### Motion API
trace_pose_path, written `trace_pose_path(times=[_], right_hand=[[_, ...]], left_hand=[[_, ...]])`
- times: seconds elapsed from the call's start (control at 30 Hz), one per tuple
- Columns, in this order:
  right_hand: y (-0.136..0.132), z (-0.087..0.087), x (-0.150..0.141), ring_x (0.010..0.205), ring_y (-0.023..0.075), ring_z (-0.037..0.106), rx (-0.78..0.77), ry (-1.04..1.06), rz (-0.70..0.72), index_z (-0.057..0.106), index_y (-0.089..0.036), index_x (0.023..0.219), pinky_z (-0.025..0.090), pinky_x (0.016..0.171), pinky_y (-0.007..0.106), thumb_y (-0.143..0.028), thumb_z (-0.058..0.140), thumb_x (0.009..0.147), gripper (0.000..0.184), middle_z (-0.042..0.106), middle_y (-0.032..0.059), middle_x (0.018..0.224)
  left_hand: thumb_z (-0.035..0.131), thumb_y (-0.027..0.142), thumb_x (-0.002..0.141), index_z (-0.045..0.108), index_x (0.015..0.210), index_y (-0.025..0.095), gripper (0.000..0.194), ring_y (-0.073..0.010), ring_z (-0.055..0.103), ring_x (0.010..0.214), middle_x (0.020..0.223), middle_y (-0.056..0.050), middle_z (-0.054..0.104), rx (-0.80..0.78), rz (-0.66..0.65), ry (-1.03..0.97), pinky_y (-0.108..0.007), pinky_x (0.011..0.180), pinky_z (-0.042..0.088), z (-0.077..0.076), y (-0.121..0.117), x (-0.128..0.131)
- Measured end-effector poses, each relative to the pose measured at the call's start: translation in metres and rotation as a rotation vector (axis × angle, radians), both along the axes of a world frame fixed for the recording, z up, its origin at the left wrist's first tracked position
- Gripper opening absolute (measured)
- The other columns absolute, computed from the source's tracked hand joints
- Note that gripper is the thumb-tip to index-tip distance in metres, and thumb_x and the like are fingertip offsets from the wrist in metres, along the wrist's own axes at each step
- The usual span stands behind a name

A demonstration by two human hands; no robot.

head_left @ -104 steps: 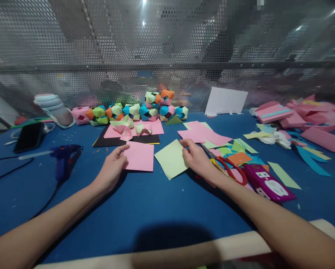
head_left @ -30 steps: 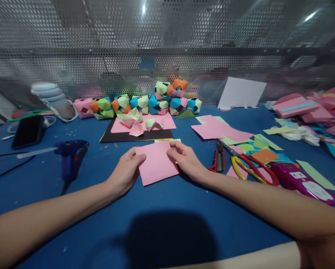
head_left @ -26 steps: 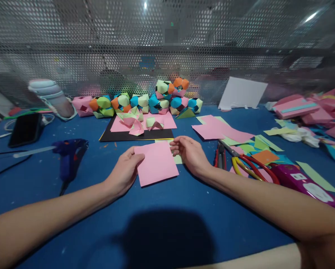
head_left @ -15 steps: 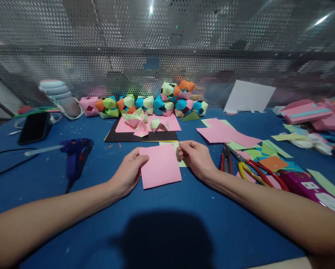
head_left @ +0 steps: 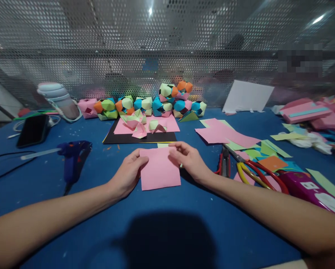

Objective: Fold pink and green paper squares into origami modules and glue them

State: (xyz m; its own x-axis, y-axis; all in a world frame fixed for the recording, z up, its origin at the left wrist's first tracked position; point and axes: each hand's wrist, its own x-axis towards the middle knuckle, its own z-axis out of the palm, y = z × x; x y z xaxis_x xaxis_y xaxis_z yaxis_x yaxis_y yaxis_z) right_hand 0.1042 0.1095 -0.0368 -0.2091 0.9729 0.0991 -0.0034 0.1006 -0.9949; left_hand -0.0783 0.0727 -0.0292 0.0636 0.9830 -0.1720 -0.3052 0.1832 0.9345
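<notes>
Between my hands is a square sheet of pink paper (head_left: 159, 173), tilted up a little from the blue table. My left hand (head_left: 129, 170) pinches its upper left edge, thumb on the front. At the upper right corner, my right hand (head_left: 191, 160) is closed on the sheet, with thumb and fingertips at the edge. A pale green paper (head_left: 163, 145) shows in part behind the pink sheet. Just beyond lies a black sheet (head_left: 122, 139) bearing pink paper and several folded pink-and-green pieces (head_left: 139, 123).
A blue glue gun (head_left: 72, 160), phone (head_left: 33, 130) and bottle (head_left: 59, 101) are on the left. Folded paper balls (head_left: 125, 105) line the back. At right lie pink sheets (head_left: 226, 132), red-handled cutters (head_left: 225, 162), scissors (head_left: 257, 173), paper scraps (head_left: 273, 163) and a purple package (head_left: 314, 190).
My right hand has moved left and closed on the pink paper's upper right corner. The sheet has straightened slightly, covering more of the green paper. My left hand keeps its hold.
</notes>
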Motion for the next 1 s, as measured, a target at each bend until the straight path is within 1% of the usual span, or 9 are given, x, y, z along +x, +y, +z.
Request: trace_pose_path(times=[0.2, 0.33, 0.4, 0.53, 0.63, 0.73, 0.83, 0.93, 1.0], right_hand=[[-0.012, 0.002, 0.001, 0.057, 0.0104, 0.046, 0.249, -0.228, -0.030, 0.059, -0.018, 0.073, 0.037, 0.052, 0.023, -0.030, 0.059, 0.074, 0.012, 0.053, -0.0018, 0.064], [-0.023, 0.005, 0.006, 0.058, 0.0109, 0.049, 0.374, -0.277, 0.112, 0.061, -0.019, 0.076, 0.038, 0.053, 0.023, -0.027, 0.057, 0.077, 0.009, 0.058, -0.0004, 0.067], [-0.024, 0.005, 0.006, 0.057, 0.0106, 0.049, 0.370, -0.277, 0.151, 0.061, -0.019, 0.075, 0.038, 0.052, 0.023, -0.029, 0.057, 0.078, 0.012, 0.057, -0.0007, 0.065], [-0.014, 0.001, 0.005, 0.055, 0.0100, 0.045, 0.234, -0.196, 0.008, 0.059, -0.018, 0.072, 0.036, 0.051, 0.023, -0.034, 0.058, 0.078, 0.017, 0.053, -0.0021, 0.062], [-0.006, -0.001, 0.004, 0.058, 0.0110, 0.047, 0.176, -0.170, 0.005, 0.058, -0.018, 0.072, 0.039, 0.054, 0.024, -0.038, 0.058, 0.079, 0.021, 0.055, -0.0013, 0.065], [-0.005, -0.001, 0.006, 0.071, 0.0145, 0.055, 0.232, -0.228, 0.043, 0.061, -0.019, 0.082, 0.044, 0.065, 0.027, -0.041, 0.042, 0.090, 0.030, 0.061, 0.0020, 0.075], [-0.008, 0.001, 0.007, 0.085, 0.0186, 0.059, 0.451, -0.538, 0.156, 0.063, -0.020, 0.087, 0.043, 0.081, 0.035, -0.033, 0.024, 0.096, 0.042, 0.066, 0.0055, 0.085], [-0.012, 0.003, 0.006, 0.094, 0.0254, 0.059, 0.750, -1.002, 0.254, 0.065, -0.014, 0.092, 0.037, 0.090, 0.042, -0.031, 0.035, 0.093, 0.035, 0.068, 0.0130, 0.093], [-0.014, 0.006, 0.007, 0.092, 0.0285, 0.060, 0.839, -1.220, 0.231, 0.066, -0.009, 0.094, 0.039, 0.086, 0.042, -0.035, 0.043, 0.091, 0.035, 0.067, 0.0185, 0.095]], left_hand=[[0.059, 0.024, 0.073, 0.057, 0.069, 0.017, 0.009, -0.0076, 0.048, 0.052, 0.059, 0.004, 0.052, 0.037, 0.084, -0.049, -0.018, 0.050, 0.040, 0.002, 0.004, -0.002], [0.063, 0.032, 0.075, 0.059, 0.078, 0.016, 0.017, -0.0096, 0.055, 0.055, 0.064, 0.001, 0.059, 0.030, 0.134, -0.014, -0.019, 0.051, 0.042, 0.003, 0.004, -0.006], [0.068, 0.034, 0.071, 0.059, 0.078, 0.017, 0.021, -0.0104, 0.056, 0.057, 0.068, 0.000, 0.063, 0.015, 0.126, 0.013, -0.020, 0.052, 0.043, 0.003, 0.003, -0.006], [0.072, 0.036, 0.068, 0.060, 0.076, 0.017, 0.024, -0.0111, 0.057, 0.059, 0.068, 0.001, 0.063, 0.007, 0.133, -0.055, -0.023, 0.057, 0.046, 0.003, 0.002, -0.004], [0.069, 0.039, 0.070, 0.065, 0.084, 0.016, 0.028, -0.0159, 0.062, 0.069, 0.078, -0.003, 0.068, 0.010, -0.004, -0.055, -0.027, 0.065, 0.049, 0.002, 0.003, -0.003], [0.070, 0.029, 0.069, 0.066, 0.091, 0.016, 0.026, -0.0178, 0.063, 0.074, 0.083, -0.004, 0.070, 0.011, -0.012, 0.022, -0.028, 0.068, 0.049, -0.001, 0.004, -0.005], [0.065, 0.022, 0.069, 0.066, 0.093, 0.016, 0.025, -0.0182, 0.064, 0.075, 0.085, -0.004, 0.070, 0.030, 0.148, -0.022, -0.029, 0.067, 0.050, -0.003, 0.007, -0.006], [0.061, 0.018, 0.068, 0.064, 0.092, 0.015, 0.024, -0.0181, 0.063, 0.076, 0.084, -0.003, 0.069, 0.038, 0.197, -0.064, -0.028, 0.066, 0.050, -0.002, 0.010, -0.007], [0.061, 0.018, 0.067, 0.063, 0.088, 0.015, 0.021, -0.0180, 0.063, 0.076, 0.082, -0.003, 0.069, 0.026, 0.200, -0.062, -0.027, 0.065, 0.050, -0.001, 0.010, -0.007]])
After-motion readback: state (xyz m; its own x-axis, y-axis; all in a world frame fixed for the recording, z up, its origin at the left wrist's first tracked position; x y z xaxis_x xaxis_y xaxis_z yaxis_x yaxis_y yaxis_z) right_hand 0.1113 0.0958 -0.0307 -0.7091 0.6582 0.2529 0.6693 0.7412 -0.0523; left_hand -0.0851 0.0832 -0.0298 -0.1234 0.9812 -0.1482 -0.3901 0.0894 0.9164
